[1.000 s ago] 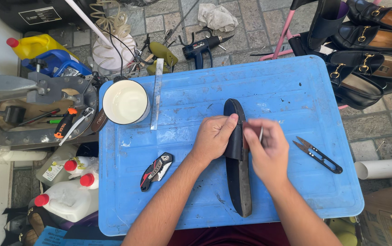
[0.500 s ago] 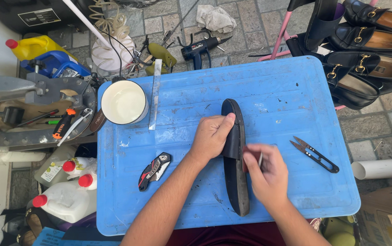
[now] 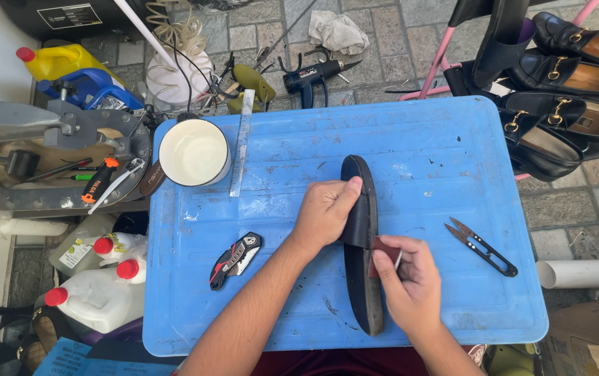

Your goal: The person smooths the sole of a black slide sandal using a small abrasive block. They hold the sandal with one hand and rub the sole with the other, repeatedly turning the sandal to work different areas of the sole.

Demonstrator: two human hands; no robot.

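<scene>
At the far left of a cluttered outdoor bench, white plastic jugs with red caps (image 3: 108, 282) stand below a grey metal press (image 3: 49, 157); on the blue plastic tabletop (image 3: 438, 139) a white cup (image 3: 193, 152) sits just beside a steel ruler (image 3: 241, 143), with a folding utility knife (image 3: 235, 260) lying nearer the worker. At centre, a long black shoe sole (image 3: 362, 244) lies on edge, running away from the person. The left hand (image 3: 326, 212) is clamped over its far half, thumb on the top edge and fingers curled down the side, forearm angled in from below. The right hand (image 3: 411, 278) is pinched shut on a small reddish-brown abrasive pad (image 3: 385, 248), pressed against the sole's side near its middle, wrist bent inward. Doing this well looks a matter of keeping the sole pinned firmly while the pad stays flat, with even pressure along the edge. To the right lie thread snips (image 3: 482, 246), apart from the hand; black loafers (image 3: 564, 90) crowd a pink rack beyond.
</scene>
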